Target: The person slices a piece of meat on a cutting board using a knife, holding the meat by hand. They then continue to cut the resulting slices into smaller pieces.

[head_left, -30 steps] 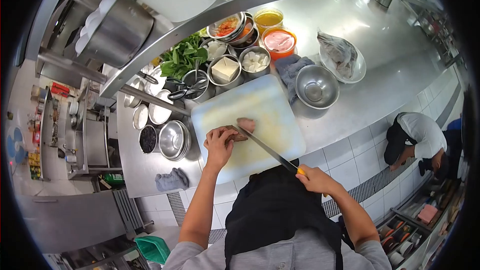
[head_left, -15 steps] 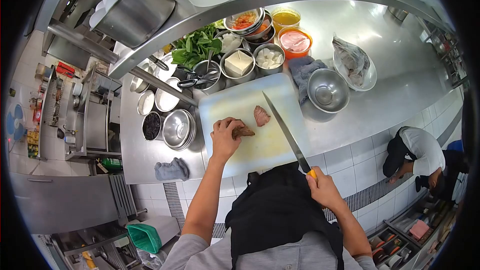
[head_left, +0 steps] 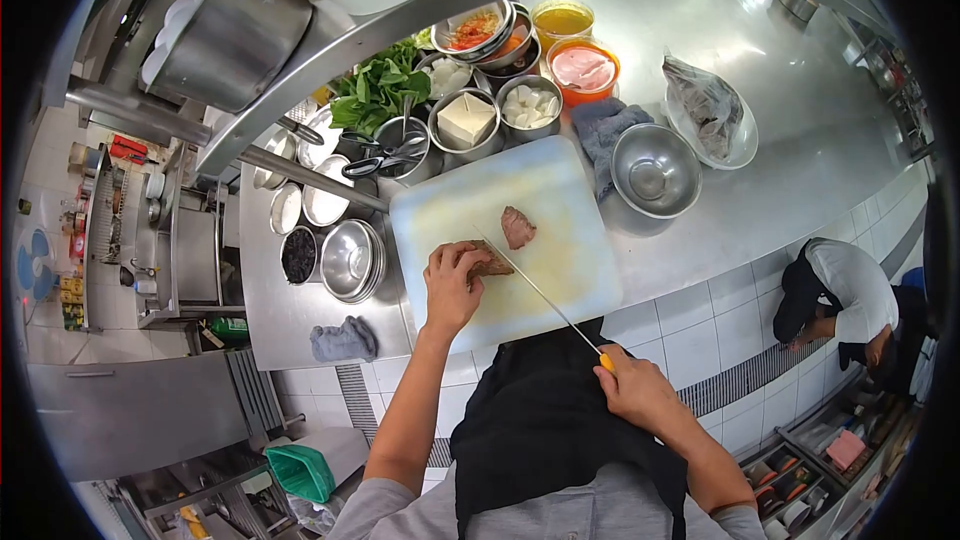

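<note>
My left hand [head_left: 453, 285] is closed over a piece of brown meat [head_left: 492, 261] and holds it down on the white cutting board [head_left: 570, 190]. In my right hand [head_left: 640, 387] is the yellow handle of a long kitchen knife [head_left: 548, 298]. Its blade slants up and left, edge turned down, and overlaps the right end of the meat close to my left fingertips. A smaller cut piece of meat [head_left: 517, 227] lies by itself on the board, just beyond the blade.
Behind the board stand bowls with tofu [head_left: 467, 120], white chunks [head_left: 530, 107] and leafy greens [head_left: 380, 90]. A metal bowl [head_left: 655, 171] sits right of the board, near a grey cloth [head_left: 603, 130]. A steel shelf [head_left: 400, 25] arches overhead. At far right a person [head_left: 850, 290] crouches.
The knife has swung left from beside the cut piece onto the end of the held meat, its blade turning edge-down. My right hand moved slightly left; my left hand stays on the meat.
</note>
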